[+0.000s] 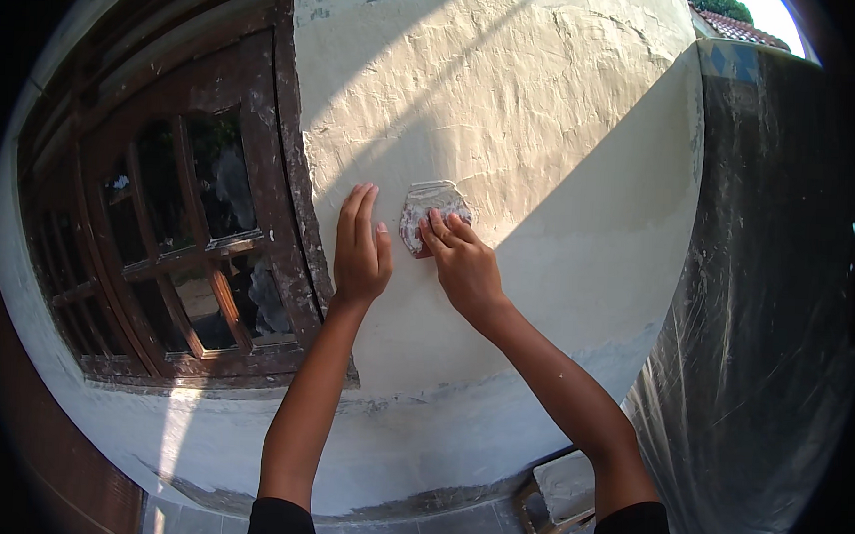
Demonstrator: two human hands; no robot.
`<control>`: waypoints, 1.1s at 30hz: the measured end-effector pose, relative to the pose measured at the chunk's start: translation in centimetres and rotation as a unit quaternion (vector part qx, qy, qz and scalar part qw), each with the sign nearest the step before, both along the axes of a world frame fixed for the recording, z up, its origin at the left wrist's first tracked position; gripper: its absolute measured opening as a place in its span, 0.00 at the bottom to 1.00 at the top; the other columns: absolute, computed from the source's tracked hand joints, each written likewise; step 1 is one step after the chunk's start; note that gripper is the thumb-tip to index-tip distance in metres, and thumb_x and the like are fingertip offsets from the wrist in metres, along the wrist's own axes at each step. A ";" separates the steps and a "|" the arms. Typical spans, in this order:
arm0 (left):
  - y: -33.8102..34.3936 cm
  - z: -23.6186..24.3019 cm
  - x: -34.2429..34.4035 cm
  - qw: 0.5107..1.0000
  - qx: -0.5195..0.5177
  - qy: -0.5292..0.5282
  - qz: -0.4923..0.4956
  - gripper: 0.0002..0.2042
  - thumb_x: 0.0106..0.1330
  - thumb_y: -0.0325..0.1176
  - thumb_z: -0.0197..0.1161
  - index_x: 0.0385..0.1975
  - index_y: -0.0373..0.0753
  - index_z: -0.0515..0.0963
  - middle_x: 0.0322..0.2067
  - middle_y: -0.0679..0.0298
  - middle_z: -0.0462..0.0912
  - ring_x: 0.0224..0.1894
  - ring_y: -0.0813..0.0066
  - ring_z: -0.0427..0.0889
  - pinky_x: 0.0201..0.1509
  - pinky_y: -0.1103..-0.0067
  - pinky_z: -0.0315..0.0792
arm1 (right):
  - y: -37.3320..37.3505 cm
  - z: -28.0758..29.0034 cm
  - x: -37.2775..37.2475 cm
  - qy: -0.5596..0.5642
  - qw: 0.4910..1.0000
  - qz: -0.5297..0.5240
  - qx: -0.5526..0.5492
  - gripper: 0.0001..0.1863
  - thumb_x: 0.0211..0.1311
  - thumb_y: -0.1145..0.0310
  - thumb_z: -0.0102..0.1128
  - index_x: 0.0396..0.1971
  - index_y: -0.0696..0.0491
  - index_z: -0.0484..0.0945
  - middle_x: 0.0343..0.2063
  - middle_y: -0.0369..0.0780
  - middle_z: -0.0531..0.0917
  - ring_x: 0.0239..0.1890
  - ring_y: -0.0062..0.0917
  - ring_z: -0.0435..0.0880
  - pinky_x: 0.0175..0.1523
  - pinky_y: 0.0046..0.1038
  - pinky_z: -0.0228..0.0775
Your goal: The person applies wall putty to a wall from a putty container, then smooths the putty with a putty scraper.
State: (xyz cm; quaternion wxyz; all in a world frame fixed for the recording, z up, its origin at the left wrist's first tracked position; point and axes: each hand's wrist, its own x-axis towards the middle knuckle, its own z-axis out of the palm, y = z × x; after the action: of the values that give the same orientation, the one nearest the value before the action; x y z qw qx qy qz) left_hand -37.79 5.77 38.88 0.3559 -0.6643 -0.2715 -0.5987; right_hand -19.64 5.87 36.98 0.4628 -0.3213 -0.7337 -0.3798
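A putty scraper [418, 212], flat, reddish and smeared with whitish putty, lies against the cream wall [416, 323]. My right hand [467, 266] grips it from below, with its fingers pressed over the scraper's face. A ridge of wet putty shows along its upper edge. To the left, beside the window frame, my left hand [360, 255] is raised with fingers stretched out and nothing held. Whether it touches the wall I cannot tell. Above both hands, the wall carries a rough, rippled putty coat [528, 92]; the surface around and below them looks smoother.
A dark brown wooden window [208, 349] with glass panes and putty spots fills the left. Clear plastic sheeting [726, 353] hangs over a dark surface at right. A putty-smeared board on a small wooden stand [566, 484] rests on the grey tiled floor [456, 530].
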 end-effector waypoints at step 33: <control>0.7 1.7 0.5 0.994 0.041 0.024 0.096 0.25 0.66 0.26 0.50 0.65 0.31 0.64 0.63 0.51 0.69 0.69 0.53 0.65 0.74 0.56 0.56 | -1.4 3.2 2.4 0.360 0.907 0.197 -0.092 0.14 0.57 0.65 0.71 0.27 0.57 0.74 0.25 0.43 0.77 0.33 0.36 0.72 0.42 0.34 0.65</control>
State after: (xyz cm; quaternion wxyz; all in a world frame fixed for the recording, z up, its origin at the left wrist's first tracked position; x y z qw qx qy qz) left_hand -37.29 6.52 40.57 0.4455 -0.6342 -0.3005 -0.5559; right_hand -17.20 4.42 40.16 0.7293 -0.3264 -0.5971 -0.0707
